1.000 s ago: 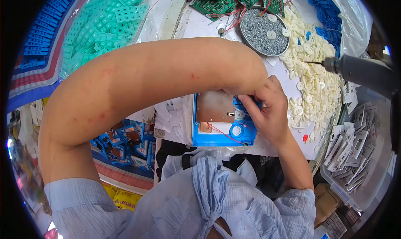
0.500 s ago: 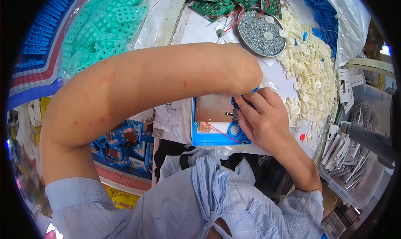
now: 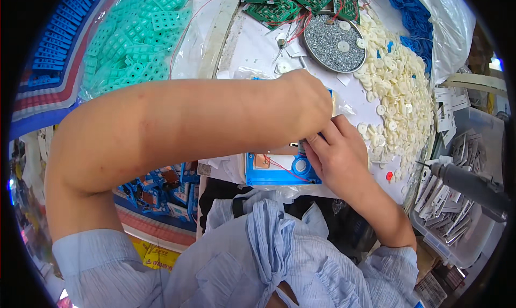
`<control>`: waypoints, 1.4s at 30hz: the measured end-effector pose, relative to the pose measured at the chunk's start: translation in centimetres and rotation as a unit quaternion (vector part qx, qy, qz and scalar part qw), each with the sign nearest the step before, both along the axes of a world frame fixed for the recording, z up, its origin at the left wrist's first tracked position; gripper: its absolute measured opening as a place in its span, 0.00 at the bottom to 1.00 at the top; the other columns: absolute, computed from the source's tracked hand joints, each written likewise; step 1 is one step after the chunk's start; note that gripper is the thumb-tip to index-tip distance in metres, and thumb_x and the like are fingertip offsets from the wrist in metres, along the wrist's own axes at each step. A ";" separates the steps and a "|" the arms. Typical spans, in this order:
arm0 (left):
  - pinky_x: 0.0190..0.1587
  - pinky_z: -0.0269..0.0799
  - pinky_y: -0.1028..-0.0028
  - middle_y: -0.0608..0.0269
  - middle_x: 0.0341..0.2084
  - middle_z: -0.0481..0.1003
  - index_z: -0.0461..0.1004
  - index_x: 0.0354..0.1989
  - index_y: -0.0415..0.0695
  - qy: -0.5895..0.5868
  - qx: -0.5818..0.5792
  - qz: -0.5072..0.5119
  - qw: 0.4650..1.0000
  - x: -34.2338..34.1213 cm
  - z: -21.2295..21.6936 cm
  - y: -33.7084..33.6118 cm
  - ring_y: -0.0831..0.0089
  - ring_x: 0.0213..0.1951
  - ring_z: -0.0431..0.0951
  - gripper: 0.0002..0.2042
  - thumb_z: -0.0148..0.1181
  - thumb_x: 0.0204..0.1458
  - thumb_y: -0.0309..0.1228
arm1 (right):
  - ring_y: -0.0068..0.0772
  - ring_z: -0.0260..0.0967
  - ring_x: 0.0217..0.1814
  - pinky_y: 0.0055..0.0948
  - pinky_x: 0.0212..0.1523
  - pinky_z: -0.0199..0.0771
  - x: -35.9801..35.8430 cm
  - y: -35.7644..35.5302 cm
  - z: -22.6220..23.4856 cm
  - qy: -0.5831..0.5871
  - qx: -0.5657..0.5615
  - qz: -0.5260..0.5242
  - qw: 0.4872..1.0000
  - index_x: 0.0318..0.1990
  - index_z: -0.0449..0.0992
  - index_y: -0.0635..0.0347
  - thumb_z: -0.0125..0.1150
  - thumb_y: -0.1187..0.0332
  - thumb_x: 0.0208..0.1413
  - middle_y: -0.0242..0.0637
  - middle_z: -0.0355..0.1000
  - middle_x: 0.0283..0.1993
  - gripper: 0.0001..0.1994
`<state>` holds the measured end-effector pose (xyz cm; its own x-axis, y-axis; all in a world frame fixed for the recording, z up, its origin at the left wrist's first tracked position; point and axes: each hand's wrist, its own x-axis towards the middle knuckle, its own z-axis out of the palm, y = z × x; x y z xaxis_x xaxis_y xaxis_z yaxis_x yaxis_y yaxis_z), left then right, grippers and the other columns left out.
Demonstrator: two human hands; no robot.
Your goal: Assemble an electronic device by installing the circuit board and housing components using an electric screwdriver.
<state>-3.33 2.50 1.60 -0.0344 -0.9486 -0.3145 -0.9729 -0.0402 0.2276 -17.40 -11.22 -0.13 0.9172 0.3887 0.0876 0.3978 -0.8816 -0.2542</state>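
White tabletop (image 3: 250, 50) bears discs (image 3: 396, 87), blue casing (image 3: 275, 176) — left hand (image 3: 312, 101) beside right hand (image 3: 342, 147), grips hidden

Garment, one: blouse (image 3: 199, 281), pale blue, crinkled cloth, lower centre of the frame. Front: gathered strips (image 3: 269, 227) running to a knot (image 3: 276, 275), small opening below it. Trim: ruffles (image 3: 333, 265) on both sides of the chest. Sleeves, two: left sleeve (image 3: 99, 249), lower left, wide smooth cuff; right sleeve (image 3: 392, 262), lower right, crinkled, ruffled. Forearms, left hand (image 3: 310, 101), right hand (image 3: 344, 149): bare.
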 end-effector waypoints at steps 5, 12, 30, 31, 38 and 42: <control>0.35 0.78 0.64 0.51 0.27 0.80 0.79 0.35 0.42 0.047 -0.150 0.174 0.972 0.0 -1.9 1.5 0.55 0.33 0.83 0.06 0.61 0.51 0.30 | 0.38 0.66 0.46 0.35 0.44 0.71 -0.6 0.5 0.0 0.003 -0.032 -0.009 0.999 0.55 0.76 0.66 0.65 0.69 0.43 0.36 0.70 0.47 0.27; 0.32 0.72 0.64 0.54 0.27 0.77 0.79 0.31 0.39 0.088 -0.313 0.472 0.819 1.6 -1.8 6.4 0.55 0.28 0.78 0.11 0.66 0.53 0.36 | 0.37 0.66 0.48 0.36 0.45 0.70 -0.7 1.0 0.2 -0.005 -0.078 0.002 0.997 0.57 0.74 0.72 0.58 0.69 0.46 0.38 0.69 0.44 0.27; 0.50 0.61 0.61 0.68 0.34 0.76 0.81 0.35 0.47 0.023 -0.379 0.388 0.840 -1.1 -5.2 5.9 0.66 0.41 0.75 0.06 0.66 0.48 0.28 | 0.40 0.68 0.36 0.41 0.40 0.63 4.9 0.8 -1.3 -0.072 0.118 -0.103 0.985 0.25 0.78 0.57 0.68 0.64 0.49 0.36 0.72 0.29 0.08; 0.50 0.61 0.61 0.67 0.34 0.76 0.81 0.35 0.47 0.027 -0.378 0.389 0.840 -1.1 -5.2 6.0 0.65 0.41 0.75 0.06 0.66 0.48 0.28 | 0.40 0.69 0.35 0.41 0.40 0.62 5.6 1.2 -1.5 -0.086 0.101 -0.099 0.986 0.24 0.78 0.57 0.68 0.64 0.49 0.36 0.72 0.28 0.08; 0.52 0.60 0.62 0.65 0.35 0.77 0.81 0.37 0.46 0.095 -0.396 0.406 0.818 -1.2 -5.1 6.5 0.65 0.43 0.76 0.07 0.67 0.49 0.30 | 0.39 0.69 0.33 0.41 0.42 0.62 6.4 1.7 -1.9 -0.126 0.072 -0.103 0.984 0.24 0.77 0.57 0.68 0.67 0.47 0.35 0.71 0.25 0.07; 0.54 0.57 0.58 0.67 0.34 0.77 0.81 0.36 0.48 0.094 -0.397 0.402 0.820 -1.8 -4.3 6.5 0.66 0.43 0.75 0.07 0.66 0.50 0.33 | 0.38 0.68 0.33 0.40 0.43 0.63 6.0 1.1 -0.8 -0.172 0.105 -0.073 0.977 0.29 0.77 0.56 0.69 0.69 0.45 0.33 0.71 0.28 0.06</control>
